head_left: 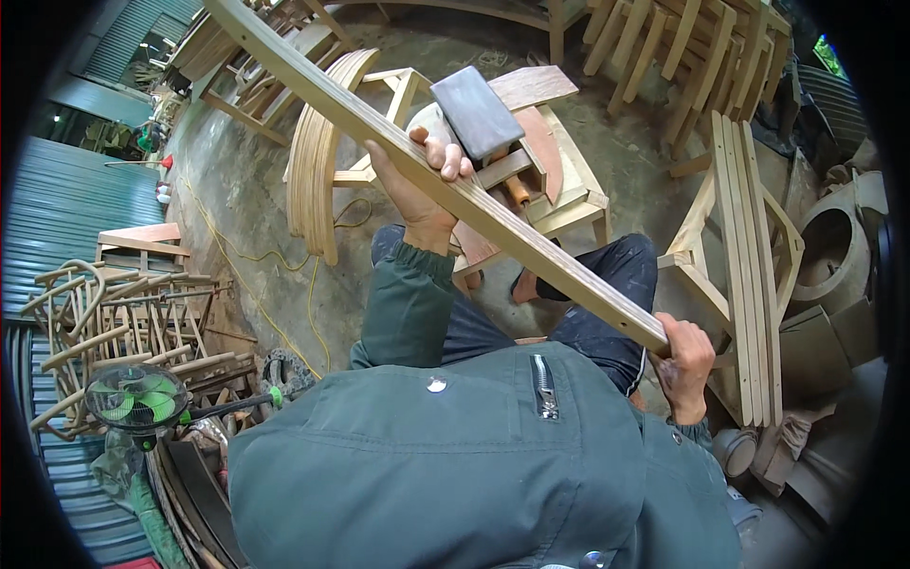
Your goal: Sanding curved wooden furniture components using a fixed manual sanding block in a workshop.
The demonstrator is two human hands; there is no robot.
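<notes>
A long, slightly curved wooden slat with a layered edge runs slantwise across me, from the far left down to the near right. My left hand is wrapped round its middle, the fingers over the top edge. At its near right end, my right hand grips the tip with fingers curled over it. Beyond the slat, a grey rectangular slab rests on a low wooden workstand. Close by it lies a tool with an orange-brown wooden handle, its other end hidden.
Curved slats lean in a bundle on the left. More slats lie across a wooden trestle on the right. Wooden frames and a green-bladed fan stand at left. A yellow cord crosses the floor. Cut pieces are stacked far right.
</notes>
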